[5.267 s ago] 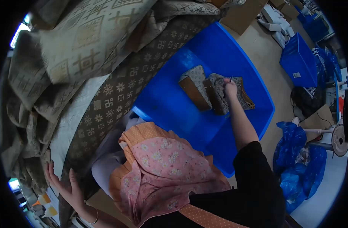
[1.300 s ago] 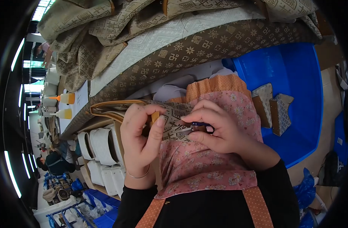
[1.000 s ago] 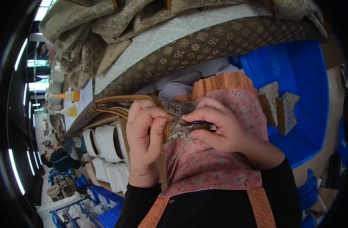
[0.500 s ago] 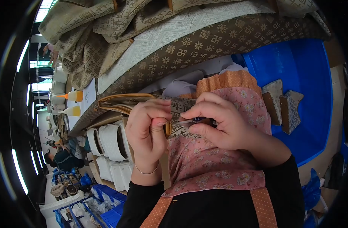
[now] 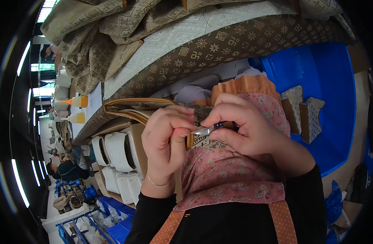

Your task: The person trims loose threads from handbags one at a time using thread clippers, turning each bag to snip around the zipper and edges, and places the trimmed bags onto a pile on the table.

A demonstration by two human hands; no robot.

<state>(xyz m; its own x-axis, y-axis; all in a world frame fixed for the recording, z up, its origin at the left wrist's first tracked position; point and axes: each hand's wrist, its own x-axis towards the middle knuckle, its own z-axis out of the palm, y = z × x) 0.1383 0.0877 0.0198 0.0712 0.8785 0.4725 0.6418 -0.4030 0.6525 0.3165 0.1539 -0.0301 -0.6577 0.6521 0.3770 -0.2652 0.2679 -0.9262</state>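
Observation:
A patterned bag with tan trim lies on my lap, its open edge pointing left. My left hand is closed in a pinch over the bag near its tan edge; what the fingertips grip is too small to name. My right hand is wrapped round small snips with dark blue handles. The silver blades point left, their tips touching or very near my left fingertips. Under the hands, the pink flowered apron covers my lap.
Patterned fabric is heaped on the covered table. A blue bin at right holds two patterned pieces. White pieces fill a box at left, near two glue bottles. A person is farther off.
Since the early frame, my right hand has left the bin and both hands have met over the bag. Most recently, my left hand has shifted slightly right, and the blades have reached its fingertips.

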